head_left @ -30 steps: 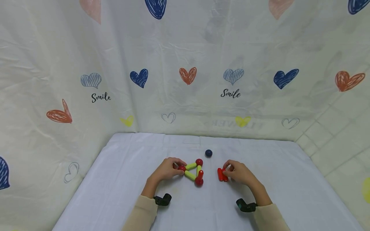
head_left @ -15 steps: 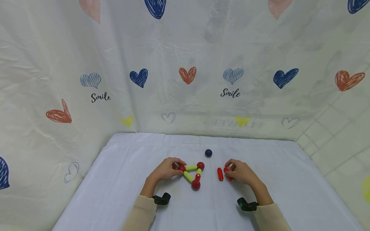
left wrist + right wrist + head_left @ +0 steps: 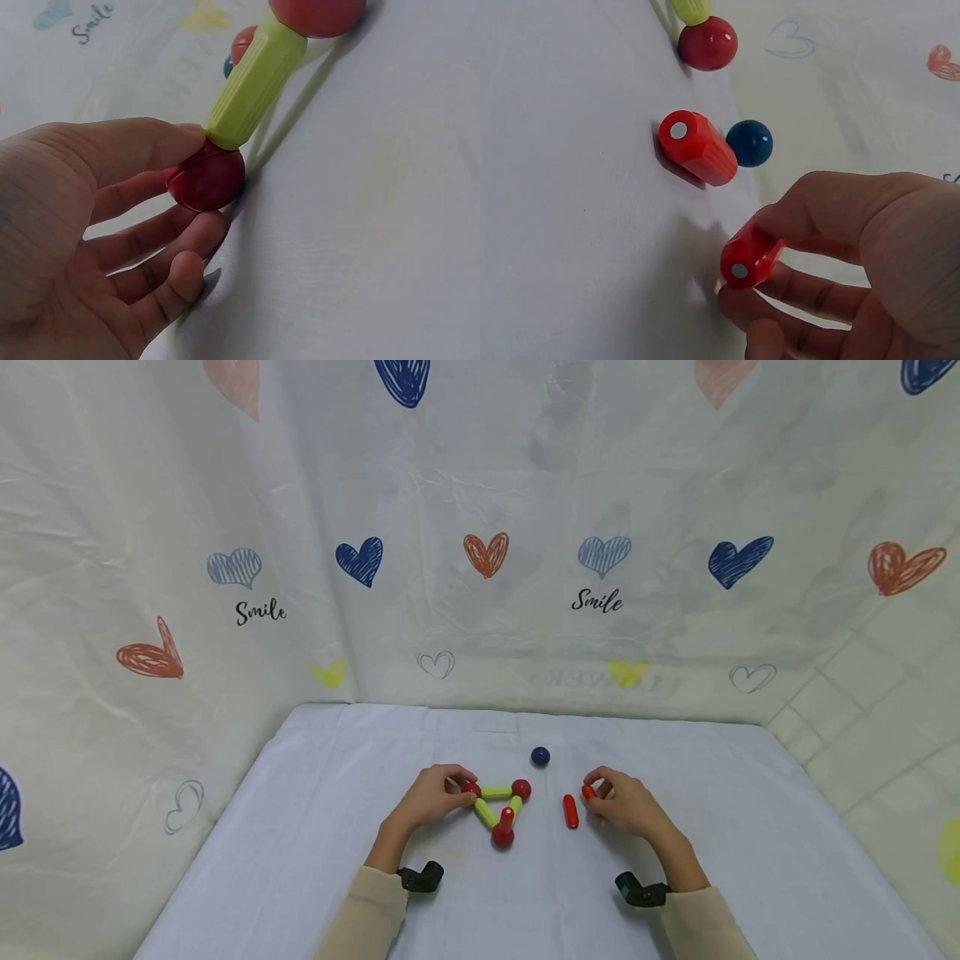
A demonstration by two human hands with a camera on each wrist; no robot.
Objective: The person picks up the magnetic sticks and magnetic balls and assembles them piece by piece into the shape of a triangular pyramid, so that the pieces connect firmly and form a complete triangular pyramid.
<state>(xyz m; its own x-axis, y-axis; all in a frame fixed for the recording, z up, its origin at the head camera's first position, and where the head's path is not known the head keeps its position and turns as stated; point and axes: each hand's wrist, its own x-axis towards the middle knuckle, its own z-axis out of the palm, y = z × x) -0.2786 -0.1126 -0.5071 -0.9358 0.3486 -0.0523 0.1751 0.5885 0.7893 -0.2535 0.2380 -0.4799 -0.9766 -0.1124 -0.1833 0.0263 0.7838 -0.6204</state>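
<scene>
Because the left hand (image 3: 433,797) pinches just one red ball (image 3: 208,180), a careless tug could pull apart the triangle (image 3: 486,813) beyond its fingertips (image 3: 186,274), while the right hand (image 3: 627,803) grips a red stick (image 3: 748,255).

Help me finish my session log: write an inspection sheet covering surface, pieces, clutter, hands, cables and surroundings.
Surface: white cloth, lightly creased.
Job's things: triangle of three yellow-green rods and three red balls; upper red rod sticking out of its nearest ball; loose red rod lying to the right; dark blue ball farther back, apart.
Clutter: nothing seen.
Left hand: pinches the triangle's left ball.
Right hand: pinches another red rod.
Cables: nothing seen.
Surroundings: pale backdrop printed with hearts and "Smile"; black wrist devices.
</scene>
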